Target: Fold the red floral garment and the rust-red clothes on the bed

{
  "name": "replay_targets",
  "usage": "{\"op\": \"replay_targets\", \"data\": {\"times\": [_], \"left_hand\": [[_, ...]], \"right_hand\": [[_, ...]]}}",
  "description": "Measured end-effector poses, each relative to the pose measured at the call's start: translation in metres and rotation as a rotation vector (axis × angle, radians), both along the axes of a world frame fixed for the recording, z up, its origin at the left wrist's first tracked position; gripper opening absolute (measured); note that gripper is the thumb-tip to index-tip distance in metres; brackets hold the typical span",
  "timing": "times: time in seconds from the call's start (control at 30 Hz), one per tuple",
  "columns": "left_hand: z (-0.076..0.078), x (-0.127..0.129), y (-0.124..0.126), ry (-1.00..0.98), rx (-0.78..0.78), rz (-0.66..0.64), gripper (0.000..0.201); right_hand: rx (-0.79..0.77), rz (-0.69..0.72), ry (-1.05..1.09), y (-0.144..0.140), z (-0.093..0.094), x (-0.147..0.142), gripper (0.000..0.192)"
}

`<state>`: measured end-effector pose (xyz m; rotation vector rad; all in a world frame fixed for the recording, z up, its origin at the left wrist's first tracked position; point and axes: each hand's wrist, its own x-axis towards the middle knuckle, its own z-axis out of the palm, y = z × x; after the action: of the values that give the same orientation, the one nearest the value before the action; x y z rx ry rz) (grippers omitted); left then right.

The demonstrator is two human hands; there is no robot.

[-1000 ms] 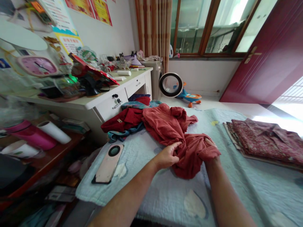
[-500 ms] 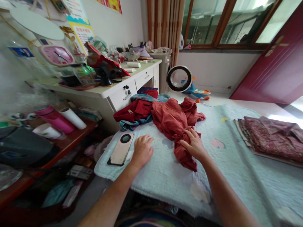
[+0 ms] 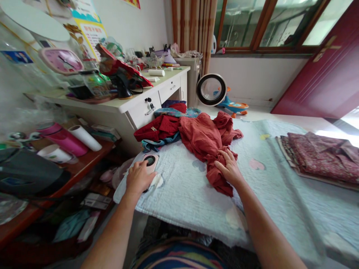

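Observation:
My left hand [image 3: 138, 178] lies on top of a rose-gold phone [image 3: 151, 160] that rests face down at the left edge of the pale blue quilt [image 3: 182, 194]; only the phone's round camera end shows. My right hand [image 3: 230, 169] presses on a crumpled rust-red garment [image 3: 206, 140] in the middle of the quilt, fingers curled into the cloth. Behind it lies a pile of dark red and blue clothes [image 3: 158, 129].
A folded patterned maroon garment [image 3: 316, 155] lies at the right of the quilt. A cluttered white desk [image 3: 134, 104] and a low wooden table [image 3: 73, 164] with rolls and cups stand left. A round fan [image 3: 211, 89] and toy sit on the floor by the red door [image 3: 322, 71].
My left hand let go of the rust-red garment and moved left across the quilt onto the phone. My right hand stayed on the garment.

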<state>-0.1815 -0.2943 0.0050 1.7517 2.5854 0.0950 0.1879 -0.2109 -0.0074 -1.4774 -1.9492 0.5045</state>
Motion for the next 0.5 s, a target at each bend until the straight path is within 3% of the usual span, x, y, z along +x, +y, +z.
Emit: {"op": "replay_targets", "data": {"times": [0.27, 0.5], "left_hand": [[-0.002, -0.018, 0.003, -0.055, -0.001, 0.05, 0.061], [-0.003, -0.013, 0.005, -0.062, 0.175, -0.054, 0.054]], "right_hand": [[0.009, 0.006, 0.039, -0.001, -0.001, 0.002, 0.053], [0.032, 0.015, 0.072, 0.001, -0.005, 0.003, 0.053]]}}
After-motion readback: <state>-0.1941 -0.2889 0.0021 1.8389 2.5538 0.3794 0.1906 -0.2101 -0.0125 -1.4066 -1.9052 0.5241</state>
